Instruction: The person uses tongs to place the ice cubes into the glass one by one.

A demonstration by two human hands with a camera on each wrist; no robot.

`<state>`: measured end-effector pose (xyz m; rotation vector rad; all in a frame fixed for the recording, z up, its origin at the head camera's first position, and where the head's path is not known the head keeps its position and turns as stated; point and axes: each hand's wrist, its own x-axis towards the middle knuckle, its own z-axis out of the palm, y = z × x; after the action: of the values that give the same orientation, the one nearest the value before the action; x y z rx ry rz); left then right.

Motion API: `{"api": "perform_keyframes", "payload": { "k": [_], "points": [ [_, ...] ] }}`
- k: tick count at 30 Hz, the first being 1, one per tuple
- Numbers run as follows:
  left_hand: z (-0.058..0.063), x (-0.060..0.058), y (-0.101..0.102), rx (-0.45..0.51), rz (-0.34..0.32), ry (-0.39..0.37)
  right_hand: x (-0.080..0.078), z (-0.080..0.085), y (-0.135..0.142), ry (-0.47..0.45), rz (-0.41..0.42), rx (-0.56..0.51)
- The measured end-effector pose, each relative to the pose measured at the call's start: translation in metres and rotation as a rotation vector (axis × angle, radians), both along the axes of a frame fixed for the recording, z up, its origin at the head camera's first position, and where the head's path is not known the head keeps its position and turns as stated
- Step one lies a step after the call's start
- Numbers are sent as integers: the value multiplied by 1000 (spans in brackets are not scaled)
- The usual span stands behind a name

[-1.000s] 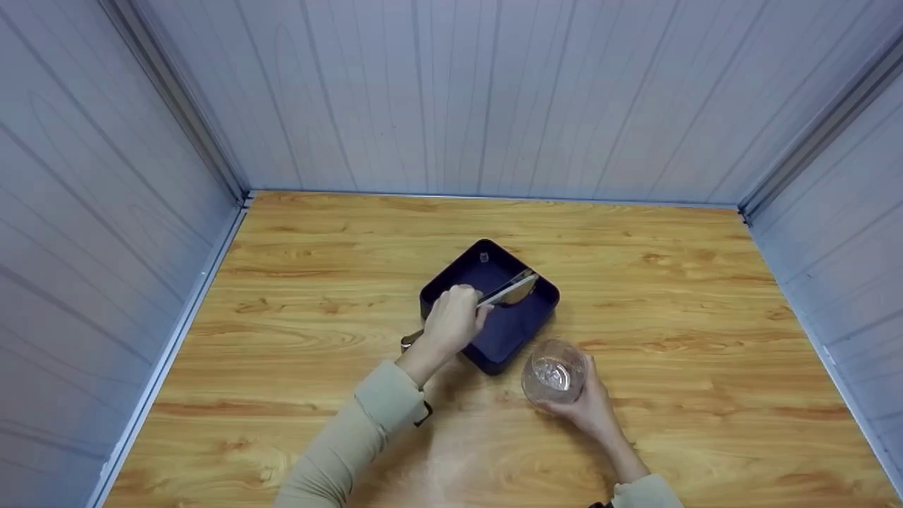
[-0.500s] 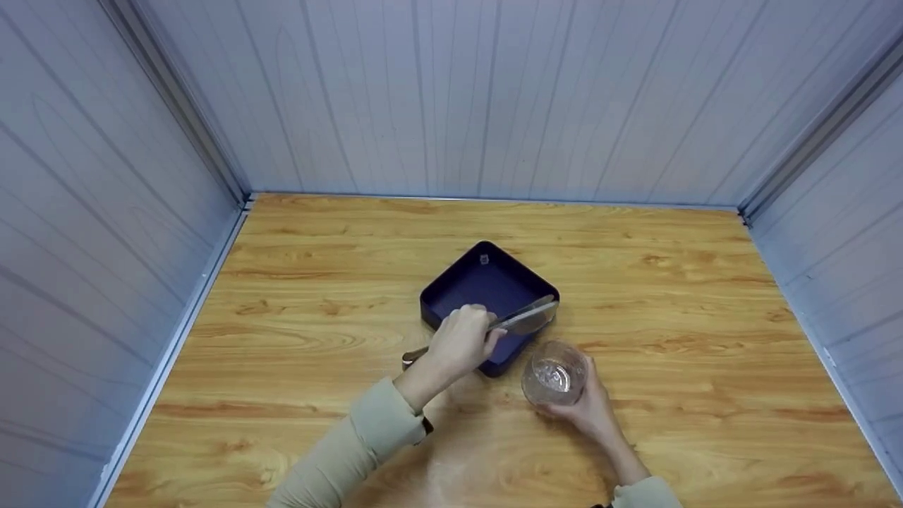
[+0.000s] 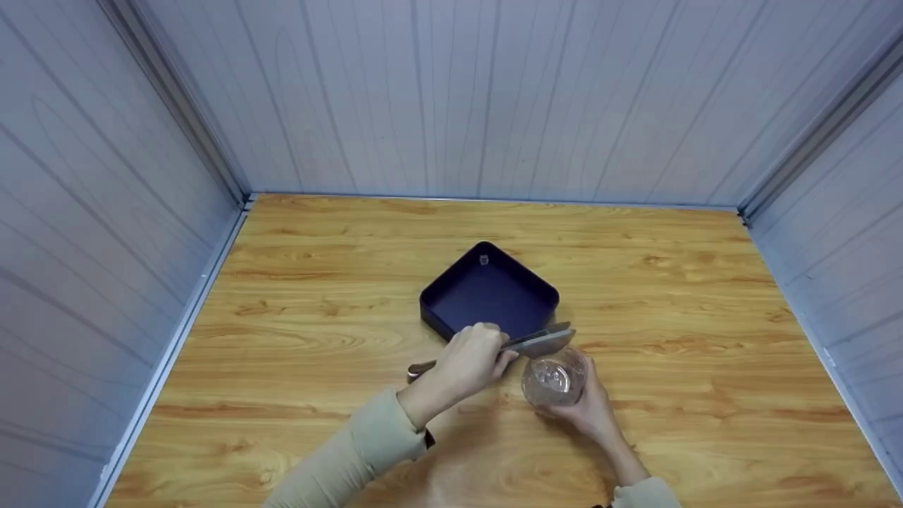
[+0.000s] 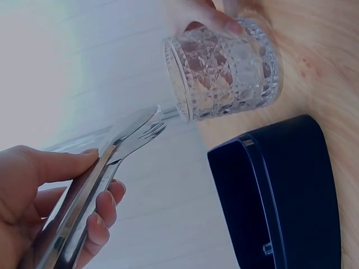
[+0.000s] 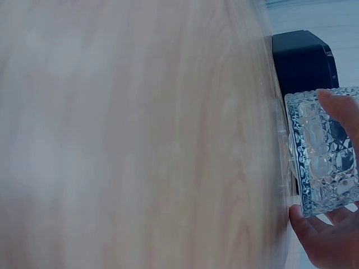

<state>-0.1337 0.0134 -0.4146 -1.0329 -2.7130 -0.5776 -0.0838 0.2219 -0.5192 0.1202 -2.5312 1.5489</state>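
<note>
My left hand (image 3: pixel 474 358) grips metal serving tongs (image 4: pixel 106 162), thumb on one side and fingers curled on the other. One arm of the tongs ends in a flat blade, the other in fork tines. Something small and clear (image 4: pixel 160 114) glints at their tips, its outline hard to make out. In the head view the tips overlap the far rim of a patterned glass tumbler (image 3: pixel 554 379). My right hand (image 3: pixel 589 406) holds this tumbler (image 4: pixel 224 70) upright on the wooden table, thumb and fingers around its side. Cut diamond facets cover the glass (image 5: pixel 322 151).
Just beyond the hands sits a dark blue square tray (image 3: pixel 487 293), turned cornerwise. A small clear cube (image 3: pixel 484 259) lies in its far corner. Pale panel walls (image 3: pixel 451 99) enclose the wooden table (image 3: pixel 317 296) at the back and both sides.
My left hand has brought the tongs out of the tray, toward me and to the right, until their tips are over the tumbler's rim. The right hand and tumbler stay put.
</note>
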Motion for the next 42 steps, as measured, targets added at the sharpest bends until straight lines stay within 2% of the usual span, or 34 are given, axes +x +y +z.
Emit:
{"api": "perform_keyframes", "payload": {
  "k": [3, 10, 12, 22, 29, 34, 42],
  "points": [
    [-1, 2, 1, -22, 1, 2, -1, -1, 1, -23, -3, 4],
    [-2, 4, 3, -51, 5, -27, -9, -31, 13, -81, -17, 18],
    [-2, 4, 3, -49, 3, -40, -9, -34, 14, -78, -22, 22],
    [-2, 5, 4, -44, -10, -57, -10, -37, 14, -30, -20, 7],
    [-4, 4, 4, -44, 4, -77, -11, -36, 13, -32, -24, 7],
    [-4, 3, 2, -23, 7, -65, -11, -37, 14, -42, -22, -21],
    [-4, -2, -5, 33, 44, -67, -10, -38, 16, -34, -16, -1]
  ]
}}
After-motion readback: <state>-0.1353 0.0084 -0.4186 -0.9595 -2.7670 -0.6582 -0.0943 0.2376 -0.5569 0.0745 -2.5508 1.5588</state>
